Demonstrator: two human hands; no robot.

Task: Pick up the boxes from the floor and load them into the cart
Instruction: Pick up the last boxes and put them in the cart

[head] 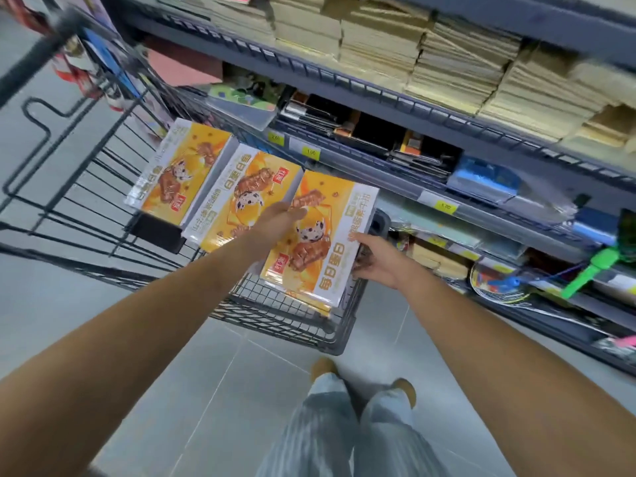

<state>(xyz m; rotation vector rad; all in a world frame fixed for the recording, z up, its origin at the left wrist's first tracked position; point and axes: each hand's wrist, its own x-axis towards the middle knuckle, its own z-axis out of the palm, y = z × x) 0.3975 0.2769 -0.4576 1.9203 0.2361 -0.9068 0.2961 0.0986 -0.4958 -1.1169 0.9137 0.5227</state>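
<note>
Three flat orange-and-white snack boxes lie side by side across the black wire cart (pixel 296 315). The far box (pixel 182 170) and the middle box (pixel 237 197) rest on the cart's top edge. On the nearest box (pixel 330 235), which sits tilted over the cart's near corner, both hands are at work. My left hand (pixel 280 218) lies flat on its upper left face, fingers straight. My right hand (pixel 373 258) grips its right edge, thumb on top and fingers curled underneath.
A grey shelving unit (pixel 395 180) with stacked paper, stationery and yellow price tags runs along the right, close to the cart. A green toy (pixel 592 270) and a racket (pixel 499 284) sit on a lower shelf. Grey tiled floor (pixel 213 390) lies under my feet.
</note>
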